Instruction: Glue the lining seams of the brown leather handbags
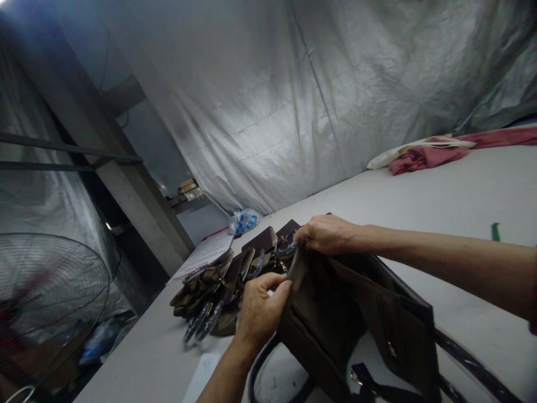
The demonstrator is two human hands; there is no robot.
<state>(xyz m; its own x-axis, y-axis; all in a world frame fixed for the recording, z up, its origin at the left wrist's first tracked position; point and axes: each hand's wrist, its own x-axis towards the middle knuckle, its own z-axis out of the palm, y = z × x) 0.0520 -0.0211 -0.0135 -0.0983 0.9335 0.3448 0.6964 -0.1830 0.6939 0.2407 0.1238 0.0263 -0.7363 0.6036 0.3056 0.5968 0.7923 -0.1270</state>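
A dark brown handbag [319,313] stands tilted on the white table in front of me, its top facing me and partly spread. My left hand [262,308] pinches the bag's near left edge between thumb and fingers. Farther along that same edge, my right hand [325,234] grips the far corner with its fingers curled over. Black wrapped handles [474,361] hang out at the right of the bag, and a dark strap with a metal buckle [364,378] lies below it. The bag's inside is mostly in shadow.
Several similar brown bags [226,280] with plastic-wrapped handles lie heaped beyond my left hand. Behind them are a printed sheet [205,254] and a blue-and-clear plastic bag [244,221]. Pink cloth [428,158] lies at the far right. A fan [50,291] stands left of the table.
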